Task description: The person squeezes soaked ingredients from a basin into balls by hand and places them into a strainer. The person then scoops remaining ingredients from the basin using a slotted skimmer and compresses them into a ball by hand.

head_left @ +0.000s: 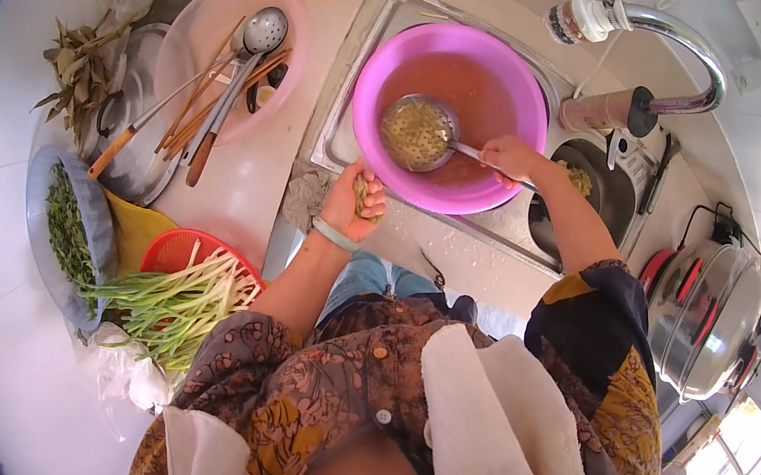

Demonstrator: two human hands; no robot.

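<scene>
My right hand (pixel 512 162) is closed round the handle of a metal skimmer (pixel 418 134). The skimmer's perforated bowl, with yellowish-green shreds in it, is at the reddish-brown liquid in a pink-purple basin (pixel 372 71). By the basin's near left rim, my left hand (pixel 347 202) is closed on a clump of yellowish-green shreds (pixel 361 194), partly hidden by the fingers. More of these shreds (pixel 579 179) show in the right-hand sink bowl, partly behind my right forearm.
A faucet (pixel 697 63) arches over the back right. At left are a pale pink basin (pixel 199 21) with chopsticks and ladles, a red basket (pixel 169 248) with scallions, and a blue-grey basin (pixel 42 193) of green leaves. A lidded steel pot (pixel 711 319) stands right.
</scene>
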